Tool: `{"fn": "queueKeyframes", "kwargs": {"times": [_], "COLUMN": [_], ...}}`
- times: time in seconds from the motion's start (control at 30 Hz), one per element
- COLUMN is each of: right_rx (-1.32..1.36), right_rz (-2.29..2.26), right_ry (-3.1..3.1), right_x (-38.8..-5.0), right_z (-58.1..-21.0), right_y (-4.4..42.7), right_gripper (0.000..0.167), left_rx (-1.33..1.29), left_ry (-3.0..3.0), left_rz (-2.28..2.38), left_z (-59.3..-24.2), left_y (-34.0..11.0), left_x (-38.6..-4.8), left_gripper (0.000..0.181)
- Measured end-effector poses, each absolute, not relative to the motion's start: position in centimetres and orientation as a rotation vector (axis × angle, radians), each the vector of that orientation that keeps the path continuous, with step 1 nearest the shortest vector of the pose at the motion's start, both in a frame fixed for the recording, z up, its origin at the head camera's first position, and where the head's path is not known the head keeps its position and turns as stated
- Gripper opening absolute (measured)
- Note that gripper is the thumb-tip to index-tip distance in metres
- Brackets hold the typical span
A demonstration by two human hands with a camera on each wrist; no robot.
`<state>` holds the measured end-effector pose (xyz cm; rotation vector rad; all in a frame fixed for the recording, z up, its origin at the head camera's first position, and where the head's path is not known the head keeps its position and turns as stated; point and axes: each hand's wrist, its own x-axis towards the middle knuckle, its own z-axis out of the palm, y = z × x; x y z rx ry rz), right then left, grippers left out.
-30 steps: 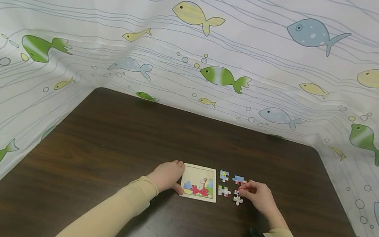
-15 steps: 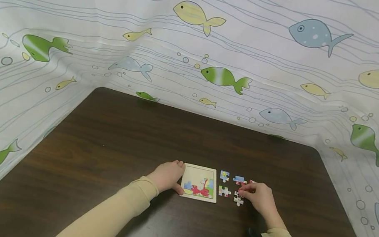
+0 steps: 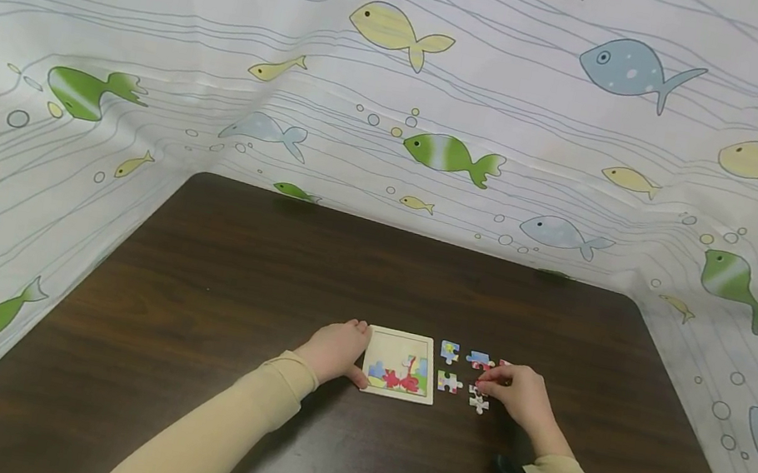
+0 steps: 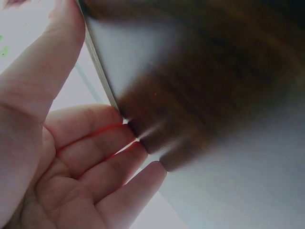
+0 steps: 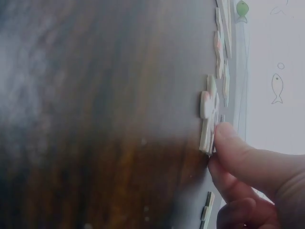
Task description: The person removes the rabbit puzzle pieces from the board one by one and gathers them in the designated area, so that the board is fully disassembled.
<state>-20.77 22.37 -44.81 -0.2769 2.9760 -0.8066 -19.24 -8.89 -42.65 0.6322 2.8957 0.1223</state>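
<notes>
A square, pale wooden puzzle tray (image 3: 392, 353) was laid flat, its left edge touched by the left hand (image 3: 332, 351). Its lower part was covered by red, blue and green artwork; bare wood was exposed at upper left. Loose puzzle pieces (image 3: 449, 382) were spread just to its right, one piece (image 5: 208, 125) being pinched by the right hand (image 3: 520, 393).

White fish-printed sheeting (image 3: 530, 69) lines the back and both sides of a dark wood-grain table (image 3: 344, 264).

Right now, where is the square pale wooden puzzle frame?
In the head view, the frame lies on the dark brown table, between the left hand at its left edge and the loose multicoloured puzzle pieces.
</notes>
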Motion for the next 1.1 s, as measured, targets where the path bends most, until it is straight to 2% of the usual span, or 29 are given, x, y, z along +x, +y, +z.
{"fn": "queueKeyframes", "kwargs": {"times": [0.53,0.77,1.1], "right_rx": [-0.247,-0.214,-0.260], "right_rz": [-0.832,-0.881,-0.916], "right_ry": [2.916,2.902,2.947], "right_x": [-20.6,-20.6,-20.4], "right_z": [-44.7,-44.4,-43.9], "right_y": [22.3,21.9,20.2], "right_gripper": [0.006,0.019,0.029], "left_rx": [0.646,0.648,0.642], "left_ry": [2.899,2.906,2.898], "left_rz": [0.098,0.095,0.094], "left_z": [-42.6,-42.7,-42.5], "left_y": [-8.9,-8.8,-8.9], "left_x": [-19.3,-19.2,-19.2], "left_gripper": [0.090,0.091,0.092]}}
